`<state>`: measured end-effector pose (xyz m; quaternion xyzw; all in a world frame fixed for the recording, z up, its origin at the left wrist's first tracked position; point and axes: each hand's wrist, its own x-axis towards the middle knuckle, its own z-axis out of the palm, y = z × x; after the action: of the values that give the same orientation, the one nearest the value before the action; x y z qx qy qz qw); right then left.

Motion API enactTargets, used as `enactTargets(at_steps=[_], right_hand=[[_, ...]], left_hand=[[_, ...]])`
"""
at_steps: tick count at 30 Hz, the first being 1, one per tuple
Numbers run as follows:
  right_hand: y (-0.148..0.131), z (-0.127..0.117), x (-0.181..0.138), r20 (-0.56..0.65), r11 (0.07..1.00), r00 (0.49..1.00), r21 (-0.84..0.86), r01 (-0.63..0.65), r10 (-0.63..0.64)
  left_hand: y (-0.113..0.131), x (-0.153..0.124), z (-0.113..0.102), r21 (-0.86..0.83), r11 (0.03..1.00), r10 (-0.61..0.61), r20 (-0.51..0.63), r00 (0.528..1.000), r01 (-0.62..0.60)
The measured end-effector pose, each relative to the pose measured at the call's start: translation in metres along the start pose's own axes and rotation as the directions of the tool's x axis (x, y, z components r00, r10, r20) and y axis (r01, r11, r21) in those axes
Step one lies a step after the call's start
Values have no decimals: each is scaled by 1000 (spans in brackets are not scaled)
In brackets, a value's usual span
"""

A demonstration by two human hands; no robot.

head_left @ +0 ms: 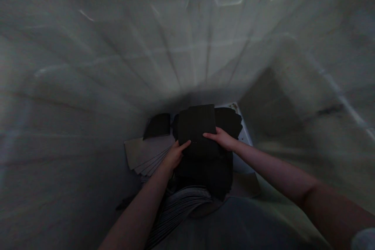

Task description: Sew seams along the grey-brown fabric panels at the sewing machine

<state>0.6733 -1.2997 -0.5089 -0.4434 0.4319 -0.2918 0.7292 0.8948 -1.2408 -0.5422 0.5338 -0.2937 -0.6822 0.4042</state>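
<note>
I look down into a deep, pale bin [88, 105] with ribbed walls. At its bottom lies a heap of thin dark sheets [211, 172]. Both my hands reach down and grip one black, roughly square sheet [196, 125] by its lower edge. My left hand [175, 155] holds its lower left corner with the thumb on top. My right hand [223, 139] holds its lower right side, fingers laid over the face. The sheet is raised a little above the heap.
Several grey sheets [146, 156] fan out at the left of the bin floor. Another black piece [158, 125] leans at the back left. More striped grey sheets [181, 207] lie near me. The bin walls rise steeply on every side.
</note>
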Motion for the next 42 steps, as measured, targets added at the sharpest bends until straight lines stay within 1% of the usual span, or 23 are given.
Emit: enactTargets(at_steps=[4,8,11,14,17,19,20,21,22,23,24,25,26,27,28,29,30,32,34,37,38,40,42], right_hand=[[3,1,-2,37,998,999,-53,-32,34],[11,-2,-4,29,992,999,-127,-25,29],[12,-1,-9,61,977,998,-212,-6,20],[7,4,-11,126,939,992,-343,16,29],[-3,3,-4,189,854,979,-519,34,76],[-11,-4,3,226,763,962,-646,32,151],[-14,-7,6,245,706,947,-708,28,208],[-15,-9,9,264,644,925,-764,28,274],[-15,-9,10,279,581,897,-814,31,343],[-13,-7,10,289,520,866,-853,40,408],[-8,-3,9,293,465,836,-884,51,464],[-2,4,7,293,420,811,-905,65,506],[5,11,5,293,385,792,-919,80,535],[12,18,3,295,362,779,-927,93,553],[19,23,2,298,350,771,-931,104,563],[24,26,3,302,345,765,-932,112,568],[27,24,4,305,346,764,-931,114,569],[29,11,13,285,341,786,-935,101,549],[26,-13,25,210,304,848,-951,61,487],[22,-48,44,31,205,950,-978,-35,312],[22,-56,49,-23,171,968,-983,-67,251],[24,-68,58,-98,114,984,-987,-116,152],[25,-75,67,-126,70,988,-989,-133,91]], left_hand=[[-14,-2,-3,-120,993,-12,28,1000,15],[-15,0,-7,-184,983,20,19,1000,-17],[-9,-2,-6,-171,985,42,39,998,-35],[-5,-5,3,-100,994,52,84,995,-43],[-4,-5,10,58,998,25,98,995,-31],[2,-4,10,149,988,18,43,999,-24],[6,-4,10,195,980,43,3,999,-43],[12,-4,10,281,955,102,-19,995,-93],[17,-5,11,414,894,189,5,982,-173],[22,-6,13,568,775,273,95,957,-277],[25,-8,17,704,596,306,245,920,-386],[26,-9,23,794,388,247,400,883,-468],[25,-10,30,834,205,119,498,859,-512],[21,-11,37,852,88,-24,520,854,-516],[15,-11,43,870,15,-142,489,861,-492],[8,-10,47,891,-26,-222,437,872,-453],[0,-9,49,908,-44,-267,390,881,-416],[-13,-7,46,919,-26,-299,369,880,-394],[-22,-7,38,915,0,-321,383,866,-404],[-27,-12,29,908,32,-313,407,858,-418],[-28,-14,29,907,40,-307,411,858,-420],[-29,-16,31,906,56,-305,416,857,-420],[-31,-17,35,904,76,-309,423,852,-421]])
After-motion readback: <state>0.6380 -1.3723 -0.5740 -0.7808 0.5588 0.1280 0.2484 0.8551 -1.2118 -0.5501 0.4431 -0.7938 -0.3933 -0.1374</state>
